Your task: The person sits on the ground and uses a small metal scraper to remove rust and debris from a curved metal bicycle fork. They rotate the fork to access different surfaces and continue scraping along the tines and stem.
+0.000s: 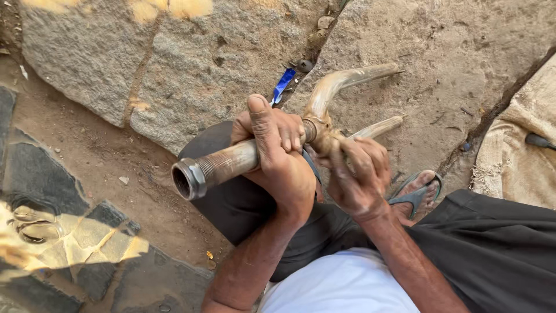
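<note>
Gripping a bicycle fork (324,116) over our lap, we clenched our left hand (278,150) round its threaded steerer tube (223,163), our right hand (356,174) closed about the crown, fork blades pointing toward stone slabs (191,64) beyond.

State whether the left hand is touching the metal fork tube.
Touching. The head view shows the left hand wrapped around the threaded metal tube of the fork, fingers curled over it and no gap.

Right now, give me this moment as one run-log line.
left hand: gripping threaded steerer tube of bicycle fork | right hand: clasped at fork crown | fork blades: pointing away, over stone slabs | person: seated
</note>
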